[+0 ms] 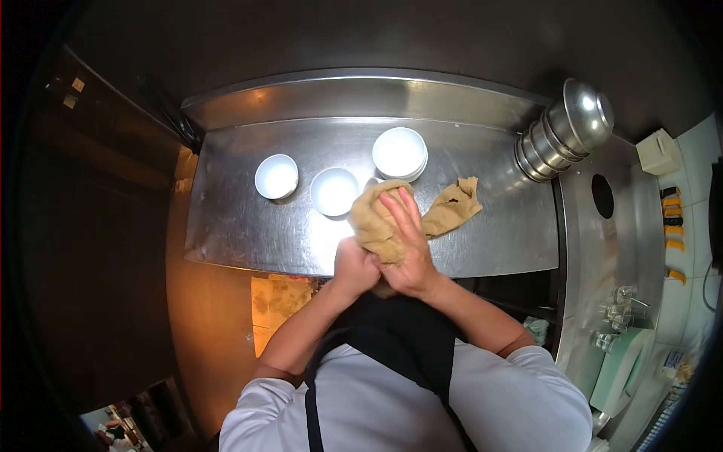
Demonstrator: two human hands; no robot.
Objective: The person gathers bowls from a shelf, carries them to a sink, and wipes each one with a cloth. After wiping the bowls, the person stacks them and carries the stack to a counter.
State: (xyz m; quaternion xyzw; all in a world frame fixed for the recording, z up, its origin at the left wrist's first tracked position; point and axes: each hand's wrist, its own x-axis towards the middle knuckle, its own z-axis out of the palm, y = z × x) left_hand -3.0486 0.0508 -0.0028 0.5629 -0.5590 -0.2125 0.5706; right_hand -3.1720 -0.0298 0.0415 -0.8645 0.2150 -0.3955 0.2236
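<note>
Before you is the counter [241, 237], with a raised ledge [316, 100] along its far edge. On its left half sits one bowl [276, 176]; right of it and slightly nearer is a second bowl [334, 191]. A bowl stack [400, 152] stands farther off, right of both. Your left hand [356, 266] and right hand [409, 252] are at the near edge, with the cloth [373, 222] between them. A stretch of cloth [456, 207] lies to their right. At the far right corner stands a metal stack [548, 147]; beyond the right end runs a side counter [584, 248], glasses [623, 310] on it.
</note>
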